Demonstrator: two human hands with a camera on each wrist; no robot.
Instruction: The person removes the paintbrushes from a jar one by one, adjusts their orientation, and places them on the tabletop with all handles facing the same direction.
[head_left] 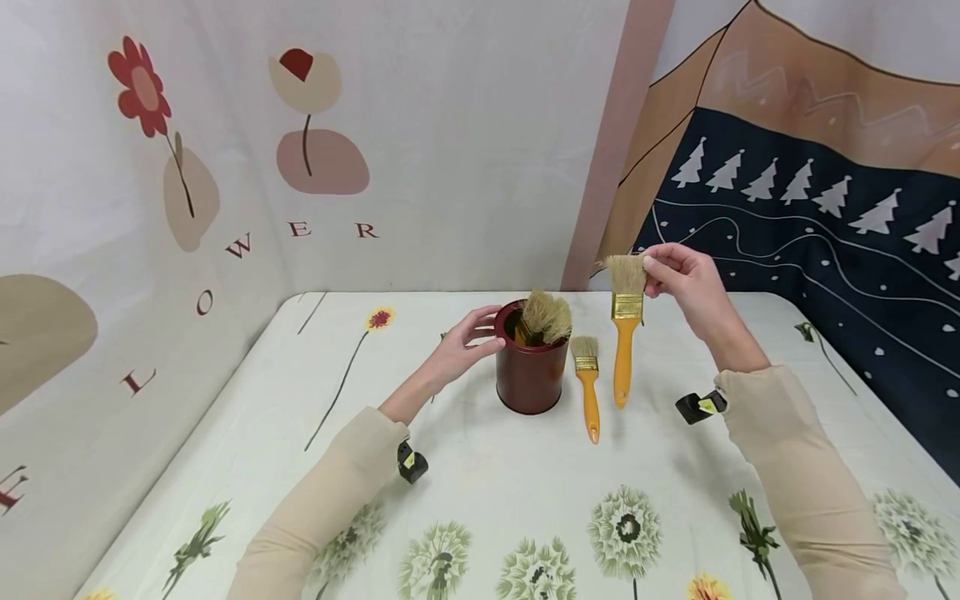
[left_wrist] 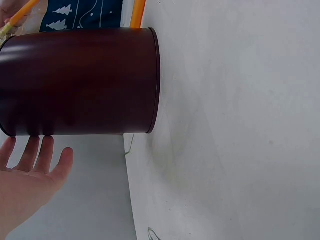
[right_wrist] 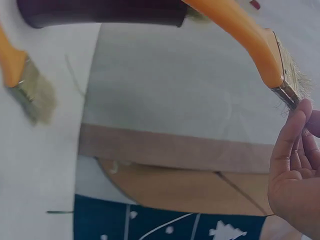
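Note:
A dark red can [head_left: 529, 385] stands upright on the table, with paintbrushes [head_left: 547, 317] in it, their bristles sticking up past the rim. My left hand [head_left: 454, 350] rests its fingertips against the can's left side; in the left wrist view the fingers [left_wrist: 46, 150] are spread and fairly straight. Off to the right, my right hand [head_left: 686, 287] pinches a wide paintbrush [head_left: 623, 354] by its bristles, the orange handle hanging down. That brush shows its gold-coloured ferrule in the head view. Between it and the can lies a smaller paintbrush [head_left: 589, 396], bristles toward the back.
A white cloth with printed flowers [head_left: 627, 529] covers the table [head_left: 480, 483]. Behind it hangs a pale curtain [head_left: 465, 167] with lettering, and a dark tree-patterned cloth [head_left: 825, 250] hangs at the right. Small black cameras [head_left: 697, 407] sit at both wrists.

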